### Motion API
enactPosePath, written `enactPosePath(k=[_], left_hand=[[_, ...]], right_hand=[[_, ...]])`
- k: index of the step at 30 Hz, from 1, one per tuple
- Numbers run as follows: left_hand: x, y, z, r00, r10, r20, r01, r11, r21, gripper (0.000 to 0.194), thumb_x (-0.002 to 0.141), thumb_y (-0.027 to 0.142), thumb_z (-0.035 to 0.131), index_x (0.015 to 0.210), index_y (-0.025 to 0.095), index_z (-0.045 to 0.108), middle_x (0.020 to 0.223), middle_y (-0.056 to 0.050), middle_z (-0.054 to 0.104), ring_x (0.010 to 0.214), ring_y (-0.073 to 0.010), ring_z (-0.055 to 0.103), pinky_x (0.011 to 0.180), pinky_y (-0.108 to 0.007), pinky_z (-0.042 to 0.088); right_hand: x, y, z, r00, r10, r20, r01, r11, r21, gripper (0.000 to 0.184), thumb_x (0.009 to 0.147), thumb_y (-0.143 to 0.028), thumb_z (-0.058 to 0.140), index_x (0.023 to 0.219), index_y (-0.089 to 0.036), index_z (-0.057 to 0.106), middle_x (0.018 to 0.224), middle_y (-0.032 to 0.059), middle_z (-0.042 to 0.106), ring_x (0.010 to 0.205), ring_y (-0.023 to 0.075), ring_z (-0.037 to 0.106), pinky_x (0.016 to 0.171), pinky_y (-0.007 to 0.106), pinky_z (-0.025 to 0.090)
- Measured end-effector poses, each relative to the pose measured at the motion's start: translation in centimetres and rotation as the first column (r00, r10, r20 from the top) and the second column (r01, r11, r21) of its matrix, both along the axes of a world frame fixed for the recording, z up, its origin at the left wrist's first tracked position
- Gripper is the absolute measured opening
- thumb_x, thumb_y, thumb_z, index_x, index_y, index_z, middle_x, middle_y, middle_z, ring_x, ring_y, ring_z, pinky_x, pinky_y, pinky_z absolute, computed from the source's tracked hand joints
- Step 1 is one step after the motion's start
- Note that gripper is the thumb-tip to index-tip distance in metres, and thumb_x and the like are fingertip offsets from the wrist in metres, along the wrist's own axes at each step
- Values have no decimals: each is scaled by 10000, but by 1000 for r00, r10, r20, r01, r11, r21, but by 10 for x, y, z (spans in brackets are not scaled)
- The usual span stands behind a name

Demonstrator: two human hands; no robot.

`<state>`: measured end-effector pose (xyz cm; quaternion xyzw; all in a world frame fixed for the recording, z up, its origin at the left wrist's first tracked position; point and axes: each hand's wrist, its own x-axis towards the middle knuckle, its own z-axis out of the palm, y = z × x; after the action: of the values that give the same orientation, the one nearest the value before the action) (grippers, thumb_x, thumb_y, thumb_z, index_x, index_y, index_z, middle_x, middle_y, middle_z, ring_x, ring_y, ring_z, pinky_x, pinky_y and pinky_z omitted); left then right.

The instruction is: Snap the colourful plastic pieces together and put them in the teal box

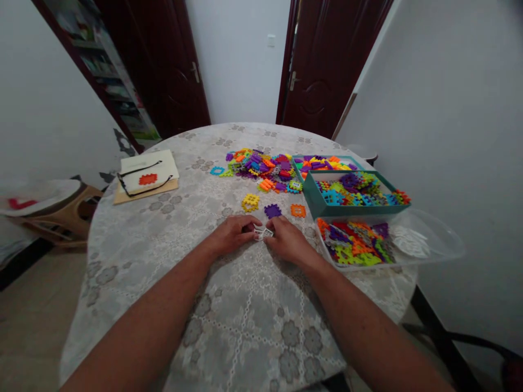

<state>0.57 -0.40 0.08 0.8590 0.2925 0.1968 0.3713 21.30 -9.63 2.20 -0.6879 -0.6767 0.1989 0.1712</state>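
Observation:
My left hand [236, 233] and my right hand [285, 238] meet near the middle of the table, fingers closed on a small white plastic frame piece [263, 233]. The left fingers pinch its left side and the right fingers its right side; part of it is hidden by them. Just beyond my hands lie a purple notched square tile [272, 210], a yellow tile piece [250, 202] and an orange square tile [298, 210] with a cut-out centre.
A heap of colourful plastic tiles [261, 166] lies farther back. At right stand a green box [314, 204] of pieces and a clear lidded tray [443, 237] holding tiles and white pieces. Glasses [141, 194] and an orange tile [147, 179] rest on papers [169, 160] at left.

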Motion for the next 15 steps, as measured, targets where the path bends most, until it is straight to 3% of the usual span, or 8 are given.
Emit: enactPosePath(k=[5, 10, 15], left_hand=[[2, 0, 1, 1000, -8, -7, 8, 999, 30, 277, 916, 333, 698, 1172, 245, 753, 866, -18, 740, 810, -189, 673, 807, -339, 509], [2, -2, 4, 1000, 3, -26, -2, 999, 37, 301, 911, 333, 702, 1203, 277, 754, 889, -18, 753, 816, -198, 676, 838, -357, 512], [4, -4, 2, 1000, -1, 2, 1, 999, 33, 245, 925, 366, 692, 1138, 268, 762, 851, -13, 758, 772, -191, 676, 791, -340, 508]], right_hand=[[2, -5, -4, 998, 35, -45, -33, 998, 52, 270, 922, -198, 674, 1190, -211, 643, 1193, 62, 676, 1090, 201, 642, 943, 309, 469], [1, -8, -11, 990, 55, -129, -42, 994, 103, 552, 927, -164, 661, 1468, -225, 572, 1293, 97, 685, 1115, 214, 653, 1000, 346, 488], [-2, -12, -10, 961, 158, -226, -117, 976, 182, 510, 954, -106, 567, 1451, -212, 614, 1306, 104, 704, 1160, 218, 650, 1049, 368, 488]])
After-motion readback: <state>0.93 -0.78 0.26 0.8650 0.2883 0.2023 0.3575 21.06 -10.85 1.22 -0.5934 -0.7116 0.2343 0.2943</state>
